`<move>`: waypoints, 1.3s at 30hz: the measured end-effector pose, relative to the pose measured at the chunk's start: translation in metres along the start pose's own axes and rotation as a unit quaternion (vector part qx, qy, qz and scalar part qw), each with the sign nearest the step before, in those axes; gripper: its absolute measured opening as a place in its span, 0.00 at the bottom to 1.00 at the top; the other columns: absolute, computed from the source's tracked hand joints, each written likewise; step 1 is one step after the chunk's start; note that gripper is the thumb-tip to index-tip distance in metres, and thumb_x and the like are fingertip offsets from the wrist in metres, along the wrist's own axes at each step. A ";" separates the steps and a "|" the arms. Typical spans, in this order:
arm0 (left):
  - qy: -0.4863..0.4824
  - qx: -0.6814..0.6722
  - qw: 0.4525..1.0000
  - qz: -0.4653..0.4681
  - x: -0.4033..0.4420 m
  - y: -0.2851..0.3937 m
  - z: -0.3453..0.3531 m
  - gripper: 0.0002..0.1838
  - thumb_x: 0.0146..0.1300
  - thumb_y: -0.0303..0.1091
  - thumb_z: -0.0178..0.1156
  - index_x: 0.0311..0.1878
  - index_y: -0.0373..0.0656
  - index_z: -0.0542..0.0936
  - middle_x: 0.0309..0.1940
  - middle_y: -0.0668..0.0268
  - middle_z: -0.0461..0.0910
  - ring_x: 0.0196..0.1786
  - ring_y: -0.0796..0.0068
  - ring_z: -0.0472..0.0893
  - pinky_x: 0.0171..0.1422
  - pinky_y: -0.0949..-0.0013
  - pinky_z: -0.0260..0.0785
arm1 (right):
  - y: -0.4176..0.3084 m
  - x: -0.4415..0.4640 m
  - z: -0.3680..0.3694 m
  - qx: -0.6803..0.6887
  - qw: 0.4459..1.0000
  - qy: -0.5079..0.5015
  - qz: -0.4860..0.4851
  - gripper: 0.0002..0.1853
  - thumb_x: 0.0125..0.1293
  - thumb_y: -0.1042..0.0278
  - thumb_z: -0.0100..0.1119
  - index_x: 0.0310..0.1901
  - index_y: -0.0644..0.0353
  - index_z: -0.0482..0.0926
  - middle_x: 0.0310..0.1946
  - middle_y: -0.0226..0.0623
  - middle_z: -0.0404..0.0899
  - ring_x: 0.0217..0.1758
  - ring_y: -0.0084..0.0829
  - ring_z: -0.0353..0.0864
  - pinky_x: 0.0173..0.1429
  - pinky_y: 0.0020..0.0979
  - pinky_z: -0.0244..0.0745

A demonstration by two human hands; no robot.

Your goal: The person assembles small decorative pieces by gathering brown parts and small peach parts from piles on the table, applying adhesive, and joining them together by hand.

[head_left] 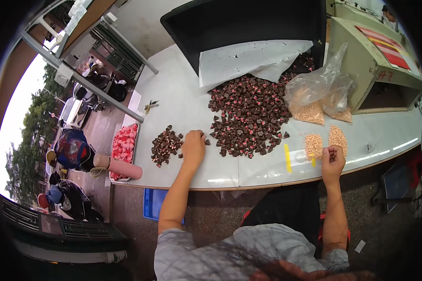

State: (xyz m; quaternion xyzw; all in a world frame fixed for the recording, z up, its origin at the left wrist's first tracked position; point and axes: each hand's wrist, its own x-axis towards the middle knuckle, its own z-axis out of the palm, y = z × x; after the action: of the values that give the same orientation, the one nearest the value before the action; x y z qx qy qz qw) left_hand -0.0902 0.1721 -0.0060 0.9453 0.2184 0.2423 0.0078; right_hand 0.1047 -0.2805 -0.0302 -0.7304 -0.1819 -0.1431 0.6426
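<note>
My left hand [193, 147] rests on the table with its fingers curled together, between a small pile of dark brown pieces with pink spots [165, 146] and a much larger heap of the same pieces [253, 112]. One loose dark piece [207, 142] lies by its fingertips; what the fingers hold, if anything, is hidden. At the table's front edge my right hand [333, 163] is closed in a pinch, beside two small piles of tiny beige pieces, a left pile [313, 144] and a right pile [337, 136]. Whatever is in that pinch is too small to name.
A black bin [248, 23] lies tipped behind the heap, with a white sheet [248, 58] at its mouth. Clear bags [321, 89] of beige pieces stand by a greenish metal box [361, 61]. A tray of pink pieces [124, 145] and a pink bottle [126, 168] are left.
</note>
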 end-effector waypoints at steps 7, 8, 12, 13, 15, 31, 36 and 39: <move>-0.020 0.010 0.999 -0.025 0.005 0.041 0.001 0.07 0.71 0.34 0.61 0.46 0.42 0.79 0.42 0.57 0.80 0.50 0.53 0.80 0.50 0.51 0.75 | 0.001 0.000 -0.002 0.000 1.000 -0.007 -0.001 0.07 0.72 0.76 0.64 0.38 0.63 0.75 0.24 0.19 0.69 0.25 0.10 0.64 0.28 0.18 0.58; -0.007 0.007 1.000 -0.021 0.005 0.042 -0.001 0.08 0.71 0.34 0.61 0.46 0.41 0.79 0.42 0.57 0.80 0.48 0.53 0.80 0.49 0.52 0.75 | 0.000 0.000 -0.002 0.001 1.000 -0.007 -0.001 0.07 0.72 0.76 0.65 0.38 0.62 0.75 0.24 0.19 0.69 0.26 0.10 0.64 0.28 0.18 0.58; 0.027 -0.094 0.994 -0.038 0.002 0.038 -0.021 0.08 0.72 0.34 0.60 0.47 0.39 0.80 0.42 0.55 0.81 0.45 0.54 0.81 0.47 0.54 0.75 | 0.003 0.000 -0.003 0.001 1.000 -0.006 0.004 0.06 0.72 0.76 0.64 0.39 0.63 0.75 0.25 0.21 0.71 0.26 0.10 0.66 0.29 0.18 0.60; 0.030 -0.143 0.988 -0.050 0.003 0.042 -0.028 0.09 0.73 0.34 0.60 0.47 0.38 0.80 0.43 0.55 0.81 0.45 0.54 0.81 0.47 0.54 0.75 | 0.002 0.000 -0.003 0.003 1.000 -0.005 0.006 0.06 0.72 0.76 0.64 0.39 0.63 0.75 0.25 0.21 0.71 0.27 0.10 0.66 0.29 0.18 0.60; 0.002 -0.293 0.952 -0.092 0.002 0.053 -0.036 0.10 0.76 0.33 0.57 0.49 0.37 0.81 0.42 0.59 0.82 0.42 0.66 0.80 0.45 0.63 0.72 | 0.000 -0.002 -0.003 0.005 1.000 -0.003 0.006 0.06 0.72 0.76 0.64 0.40 0.63 0.75 0.26 0.22 0.72 0.27 0.11 0.67 0.30 0.18 0.62; -0.470 -0.626 0.622 -0.008 0.028 0.193 -0.006 0.10 0.71 0.27 0.67 0.52 0.34 0.83 0.49 0.57 0.88 0.46 0.71 0.89 0.47 0.69 0.82 | -0.044 -0.008 -0.027 -0.240 0.951 -0.175 -0.089 0.10 0.61 0.77 0.62 0.44 0.59 0.84 0.26 0.42 0.82 0.26 0.43 0.84 0.32 0.39 0.78; -0.491 -0.658 0.569 -0.043 0.022 0.187 0.008 0.11 0.71 0.26 0.66 0.52 0.31 0.83 0.50 0.54 0.87 0.48 0.69 0.89 0.52 0.70 0.82 | -0.046 -0.003 -0.021 -0.288 0.922 -0.208 -0.155 0.13 0.60 0.76 0.62 0.46 0.55 0.86 0.29 0.39 0.83 0.28 0.44 0.84 0.33 0.41 0.78; -0.500 -0.654 0.566 -0.052 0.023 0.181 0.006 0.10 0.71 0.25 0.66 0.53 0.31 0.83 0.53 0.52 0.87 0.50 0.67 0.89 0.53 0.69 0.82 | -0.052 -0.001 -0.023 -0.318 0.900 -0.249 -0.163 0.13 0.59 0.76 0.63 0.46 0.53 0.86 0.28 0.37 0.82 0.28 0.43 0.84 0.32 0.43 0.77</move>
State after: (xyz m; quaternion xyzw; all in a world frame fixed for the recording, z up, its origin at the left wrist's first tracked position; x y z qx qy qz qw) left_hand 0.0046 0.0186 0.0207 0.6393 0.0108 -0.1929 0.7443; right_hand 0.0812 -0.2981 0.0185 -0.8678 -0.3972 -0.1101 0.2774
